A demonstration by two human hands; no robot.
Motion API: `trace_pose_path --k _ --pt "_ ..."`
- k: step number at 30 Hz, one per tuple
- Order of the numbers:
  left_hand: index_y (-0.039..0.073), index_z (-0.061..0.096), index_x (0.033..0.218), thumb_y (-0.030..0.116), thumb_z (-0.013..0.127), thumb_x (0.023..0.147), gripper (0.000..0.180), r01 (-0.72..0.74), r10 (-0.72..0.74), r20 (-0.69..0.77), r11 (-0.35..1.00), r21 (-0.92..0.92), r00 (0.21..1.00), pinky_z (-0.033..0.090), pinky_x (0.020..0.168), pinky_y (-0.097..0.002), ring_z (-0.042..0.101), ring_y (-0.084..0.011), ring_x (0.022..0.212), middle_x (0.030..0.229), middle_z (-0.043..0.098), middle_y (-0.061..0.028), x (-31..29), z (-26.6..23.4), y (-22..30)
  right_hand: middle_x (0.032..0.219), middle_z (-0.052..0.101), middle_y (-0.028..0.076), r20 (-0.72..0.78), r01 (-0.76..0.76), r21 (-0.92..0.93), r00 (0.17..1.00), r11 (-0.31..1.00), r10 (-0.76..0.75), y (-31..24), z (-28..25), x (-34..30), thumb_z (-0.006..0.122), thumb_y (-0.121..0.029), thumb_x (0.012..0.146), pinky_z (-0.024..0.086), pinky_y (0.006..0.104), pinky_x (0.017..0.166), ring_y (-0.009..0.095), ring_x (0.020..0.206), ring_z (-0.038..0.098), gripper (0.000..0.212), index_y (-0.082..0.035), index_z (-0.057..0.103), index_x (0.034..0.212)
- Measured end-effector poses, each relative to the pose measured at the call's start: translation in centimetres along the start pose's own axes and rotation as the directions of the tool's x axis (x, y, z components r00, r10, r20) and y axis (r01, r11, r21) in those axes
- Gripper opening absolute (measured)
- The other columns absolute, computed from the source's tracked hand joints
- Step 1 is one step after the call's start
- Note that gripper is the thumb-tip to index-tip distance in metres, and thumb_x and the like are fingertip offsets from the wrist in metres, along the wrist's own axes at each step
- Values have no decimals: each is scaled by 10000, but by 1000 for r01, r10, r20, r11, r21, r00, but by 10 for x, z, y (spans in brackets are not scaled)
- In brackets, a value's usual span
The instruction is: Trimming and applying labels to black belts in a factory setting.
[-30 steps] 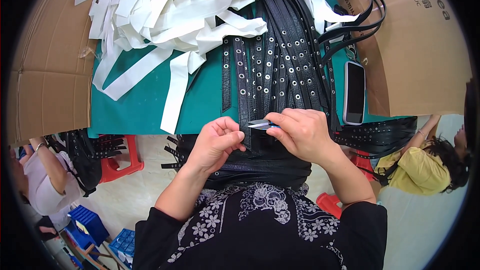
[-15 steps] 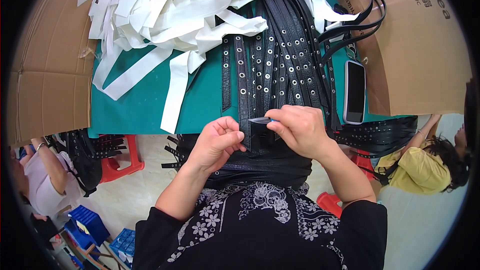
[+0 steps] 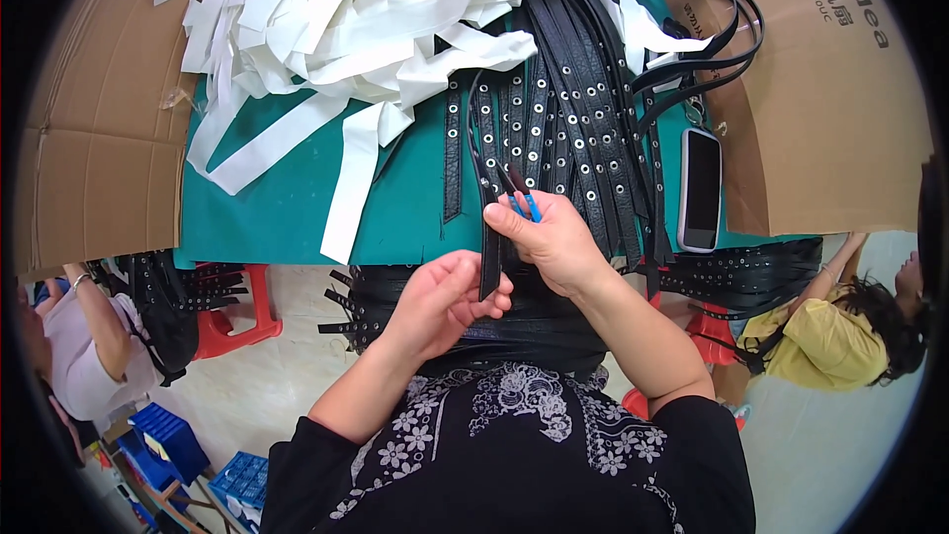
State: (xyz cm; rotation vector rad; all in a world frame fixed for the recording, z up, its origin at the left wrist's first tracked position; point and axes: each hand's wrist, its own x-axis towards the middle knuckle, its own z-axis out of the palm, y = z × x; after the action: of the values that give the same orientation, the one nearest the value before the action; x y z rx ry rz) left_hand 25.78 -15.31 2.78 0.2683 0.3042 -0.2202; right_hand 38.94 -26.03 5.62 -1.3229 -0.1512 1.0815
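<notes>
My left hand (image 3: 435, 305) is curled around the lower end of a black strap (image 3: 490, 262), its fingertips showing just past the strap's right edge. My right hand (image 3: 554, 245) presses its thumb on the same strap a little higher up. In that hand is also a small pair of thread snips (image 3: 525, 206) with blue handles, the dark blades pointing away from me. The held strap is turned partly on edge and bends up toward a row of black straps with metal eyelets (image 3: 578, 129). More black straps (image 3: 455, 346) lie in a bundle below my hands, partly hidden.
White fabric strips (image 3: 336, 20) are heaped at the far left of the green table (image 3: 257, 222). A phone (image 3: 701, 188) lies at the right, near looped black cords (image 3: 741, 30). Cardboard (image 3: 109, 109) stands on both sides. Two people (image 3: 830, 341) sit nearby.
The strap has been lifted and turned from lying flat. My right hand has shifted left onto it, and the snips have swung from across the strap to pointing away.
</notes>
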Motion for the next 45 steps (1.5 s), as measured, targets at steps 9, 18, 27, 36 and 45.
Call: trace_pose_path --k 9,18,27,36,45 --pt "-14 570 991 -50 574 790 204 -296 427 -106 764 574 898 541 589 -294 639 -213 679 814 634 -188 -11 20 -6 699 578 26 -45 345 -759 818 552 -573 1 -15 -12 593 -197 814 410 234 517 68 569 496 219 2 564 899" --pt "-20 597 931 -46 569 797 139 -308 459 -65 688 658 886 539 531 -279 637 -208 629 753 632 -173 -8 35 -4 576 482 33 454 550 -833 620 -59 -640 -14 -34 -45 589 -380 764 362 308 450 206 481 498 311 -73 573 807" --pt "-46 601 881 -32 606 780 102 -256 390 -124 781 569 913 528 511 -257 632 -193 600 718 630 -154 -10 29 1 562 468 11 526 615 -785 594 -78 -609 -22 -32 -35 609 -371 746 361 294 430 181 470 495 273 -101 588 780" --pt "-52 600 862 -22 607 781 86 -209 326 -144 829 519 934 523 500 -255 624 -190 581 700 624 -148 -12 28 4 546 439 -20 659 660 -714 521 -234 -542 -36 -34 -27 641 -383 708 352 274 423 136 464 484 261 -132 606 766" --pt "-24 595 864 -25 582 793 72 -180 300 -146 826 534 943 520 472 -270 614 -190 545 672 614 -151 -11 26 7 554 446 -21 690 696 -683 518 -220 -505 -37 -36 -21 648 -373 700 354 274 431 141 468 481 243 -140 600 751"
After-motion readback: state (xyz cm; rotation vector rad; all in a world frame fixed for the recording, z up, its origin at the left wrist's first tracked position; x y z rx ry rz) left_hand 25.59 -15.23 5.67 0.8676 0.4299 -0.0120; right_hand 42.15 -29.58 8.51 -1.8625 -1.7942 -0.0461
